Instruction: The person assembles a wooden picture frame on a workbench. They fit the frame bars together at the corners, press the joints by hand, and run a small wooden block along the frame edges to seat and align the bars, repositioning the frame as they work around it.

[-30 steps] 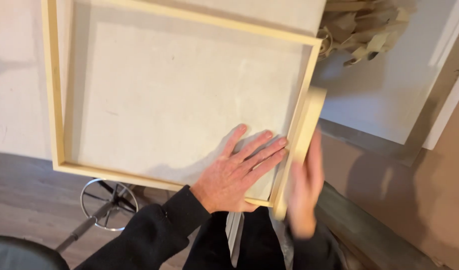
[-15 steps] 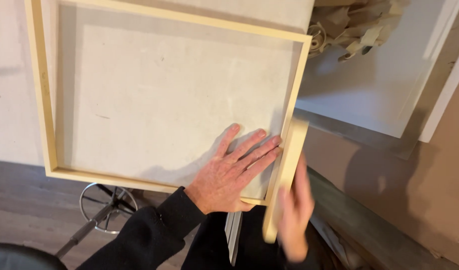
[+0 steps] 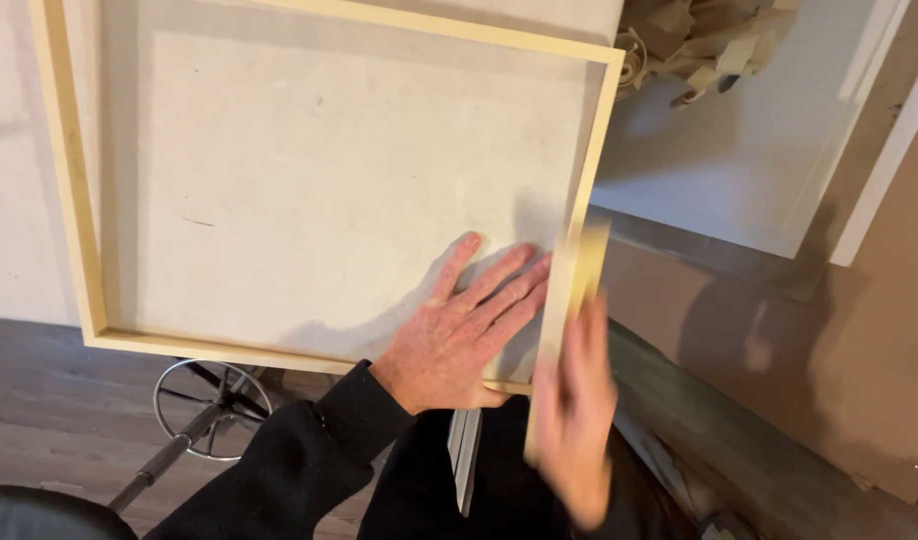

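A square frame of pale wood [image 3: 79, 190] lies on a whitish worktop [image 3: 329, 170], its near right corner close to me. My left hand [image 3: 464, 330] lies flat inside the frame at that corner, fingers spread and touching the right-hand rail. My right hand [image 3: 577, 415], blurred by motion, holds a short pale wooden block [image 3: 579, 270] against the outer side of the right rail. Both arms wear black sleeves.
Crumpled brown paper [image 3: 704, 40] lies at the top right on a white board [image 3: 749, 150]. Brown cardboard [image 3: 859, 350] lies to the right. Below the worktop edge a metal stool base [image 3: 209, 410] stands on a dark wooden floor.
The right hand with the block has slid along the right rail toward me. The frame sits further left and lower in view. The left hand stays flat in the corner.
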